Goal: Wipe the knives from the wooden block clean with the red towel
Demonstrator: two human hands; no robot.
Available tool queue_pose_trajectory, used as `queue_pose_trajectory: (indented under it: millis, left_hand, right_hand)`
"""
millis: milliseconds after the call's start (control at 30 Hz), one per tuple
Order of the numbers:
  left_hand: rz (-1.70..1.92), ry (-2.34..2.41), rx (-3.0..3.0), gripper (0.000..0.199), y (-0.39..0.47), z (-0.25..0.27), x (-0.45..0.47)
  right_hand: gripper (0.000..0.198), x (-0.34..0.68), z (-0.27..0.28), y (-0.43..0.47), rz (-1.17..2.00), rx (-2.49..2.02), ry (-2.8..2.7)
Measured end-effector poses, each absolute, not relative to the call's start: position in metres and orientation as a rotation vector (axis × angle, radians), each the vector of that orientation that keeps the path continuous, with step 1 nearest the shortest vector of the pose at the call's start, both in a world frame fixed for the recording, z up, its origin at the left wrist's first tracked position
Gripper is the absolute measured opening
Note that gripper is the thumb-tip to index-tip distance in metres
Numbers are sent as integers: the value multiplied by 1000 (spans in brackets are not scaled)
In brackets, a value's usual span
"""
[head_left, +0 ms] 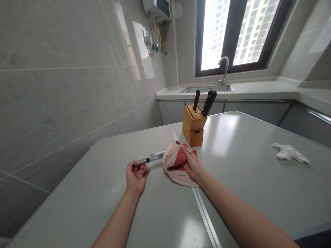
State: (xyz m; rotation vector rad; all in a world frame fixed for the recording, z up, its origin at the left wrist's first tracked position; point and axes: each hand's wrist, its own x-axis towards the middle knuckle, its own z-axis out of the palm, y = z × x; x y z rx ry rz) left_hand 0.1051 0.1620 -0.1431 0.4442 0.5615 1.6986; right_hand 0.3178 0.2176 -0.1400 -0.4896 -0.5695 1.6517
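Note:
My left hand (pixel 137 175) is closed round the handle of a knife (pixel 156 156) with a steel and black grip. The blade points to the right, and its far part is hidden in a folded red and pale pink cloth (pixel 172 155). My right hand (pixel 191 162) grips that cloth from the right, with the fabric bunched round the blade. Just behind the cloth stands a wooden knife block (pixel 191 125). Two black-handled knives (pixel 209 103) are seated in its top slots.
A crumpled white cloth (pixel 289 153) lies on the grey table (pixel 248 175) at the right. A metal strip (pixel 204 213) runs along the table's seam. Behind are a counter (pixel 261 88) with a sink and a faucet (pixel 224 67), under a window. A tiled wall (pixel 72 93) borders the left.

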Motion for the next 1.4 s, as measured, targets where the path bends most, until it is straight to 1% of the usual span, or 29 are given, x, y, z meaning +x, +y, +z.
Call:
queue_pose_trajectory:
  millis: [200,467,633,800,1167,1400]
  left_hand:
    - [1717,565,393,31,162,-143,104]
    - [1713,569,365,27,162,-142,104]
    - [1672,590,424,29,162,-141,105]
    - [1629,557,467,31,161,-140,105]
    - [1625,569,529,27,158,-134,108]
    - [1600,664,585,24,156,-131,110]
  right_hand:
    - [18,319,-141,219,1603,-515,-554]
    - [25,317,-140,216,1659,-527,-670]
    - [29,316,-140,213,1690,-514,-758]
    - [26,317,-139,213,1698,-510,-764]
    - [29,318,-138,211,1677,-520,-802]
    - [29,318,-141,212,1666,-547,-805]
